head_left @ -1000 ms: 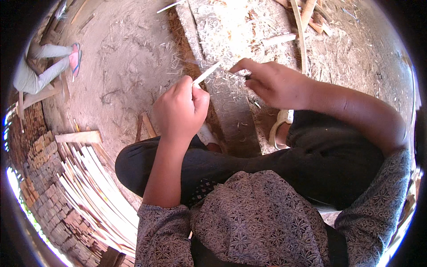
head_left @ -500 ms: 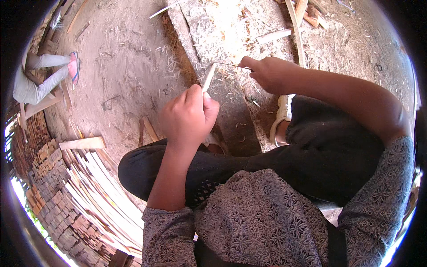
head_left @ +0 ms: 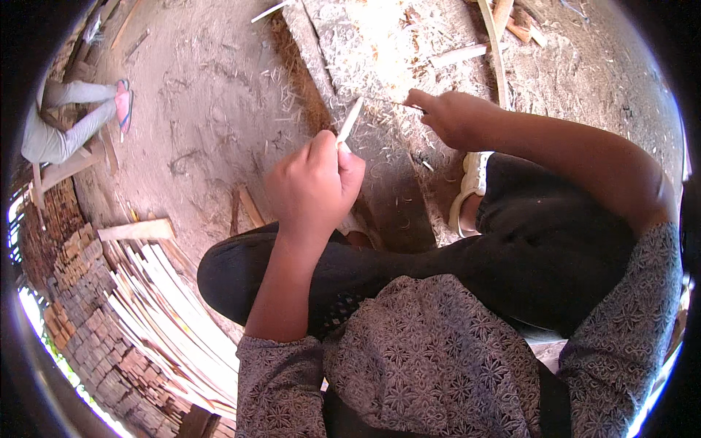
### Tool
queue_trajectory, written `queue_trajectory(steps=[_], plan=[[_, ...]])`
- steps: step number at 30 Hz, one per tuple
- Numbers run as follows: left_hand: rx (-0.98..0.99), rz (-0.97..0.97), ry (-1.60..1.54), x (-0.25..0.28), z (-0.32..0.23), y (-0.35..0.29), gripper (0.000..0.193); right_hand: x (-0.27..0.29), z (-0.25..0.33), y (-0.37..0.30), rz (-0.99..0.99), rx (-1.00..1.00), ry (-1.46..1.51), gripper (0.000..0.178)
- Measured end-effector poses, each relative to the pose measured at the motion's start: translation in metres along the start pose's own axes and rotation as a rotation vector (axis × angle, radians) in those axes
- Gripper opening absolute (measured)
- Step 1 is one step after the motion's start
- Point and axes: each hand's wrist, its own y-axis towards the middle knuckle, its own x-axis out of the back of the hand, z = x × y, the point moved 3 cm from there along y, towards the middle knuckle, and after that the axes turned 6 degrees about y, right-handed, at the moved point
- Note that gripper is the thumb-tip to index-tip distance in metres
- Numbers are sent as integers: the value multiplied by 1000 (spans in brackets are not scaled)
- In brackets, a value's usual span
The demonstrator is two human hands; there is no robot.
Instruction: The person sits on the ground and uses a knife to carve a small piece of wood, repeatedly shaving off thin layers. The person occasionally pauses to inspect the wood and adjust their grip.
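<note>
A pale, slim wooden stick (head_left: 351, 120) juts up out of my left fist (head_left: 314, 179), its far end tapered to a point. My left hand is closed around its lower part, which the fingers hide. To the right, my right hand (head_left: 456, 120) grips a thin-bladed knife (head_left: 385, 100). The blade runs leftward toward the stick's tip and is faint against the bright ground; I cannot tell whether the two touch. Both hands are above a dark wooden board (head_left: 394, 197) on the ground, in front of my bent legs.
Wood shavings (head_left: 394, 44) litter the ground ahead. Long pale strips (head_left: 168, 321) lie at the lower left beside stacked small wood blocks (head_left: 95, 343). Offcuts (head_left: 511, 29) lie at the far right. At the left, a person in light trousers (head_left: 66, 131) sits on a low wooden seat.
The stick has tilted slightly further right. My right hand has shifted a little to the right and away with the knife. The whole view has moved slightly.
</note>
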Motion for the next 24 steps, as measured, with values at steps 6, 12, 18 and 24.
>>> queue_trajectory(steps=[6, 12, 18, 24], plan=[[-30, -14, -12, 3, 1, 2, 16, 22, 80, -17, -66, 300, 180, 35], [-47, -12, -39, -5, -3, -2, 16, -5, -1, 15, 10, 2, -36, 36], [4, 3, -28, 1, 4, -3, 16, 35, 64, -10, -135, 192, 201, 30], [-28, -4, -22, -2, 2, -2, 16, 10, 43, 9, 43, 87, 74, 34]])
